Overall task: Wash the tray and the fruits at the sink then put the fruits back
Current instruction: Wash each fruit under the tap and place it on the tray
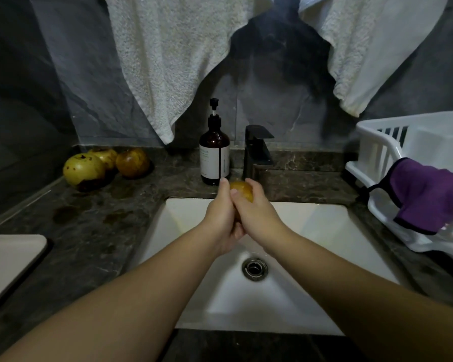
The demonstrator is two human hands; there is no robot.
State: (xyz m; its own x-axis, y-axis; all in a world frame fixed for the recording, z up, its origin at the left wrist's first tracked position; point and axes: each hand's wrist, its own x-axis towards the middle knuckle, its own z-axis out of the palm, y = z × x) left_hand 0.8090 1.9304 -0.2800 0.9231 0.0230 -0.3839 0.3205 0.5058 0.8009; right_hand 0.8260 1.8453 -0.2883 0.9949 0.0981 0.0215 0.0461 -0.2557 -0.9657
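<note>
Both my hands hold one yellow-brown fruit [242,189] over the white sink [311,226], just below the dark faucet [258,152]. My left hand [221,218] wraps its left side and my right hand [256,212] covers its right and front. Three more bruised yellow-green fruits [83,168] lie together on the dark counter at the back left. A pale tray [8,259] lies at the left edge of the counter, only its corner in view.
A brown soap pump bottle [214,155] stands left of the faucet. A white dish rack [392,152] with a purple cloth [426,197] over its rim sits on the right. White towels [168,61] hang above. The drain [254,268] lies in the basin.
</note>
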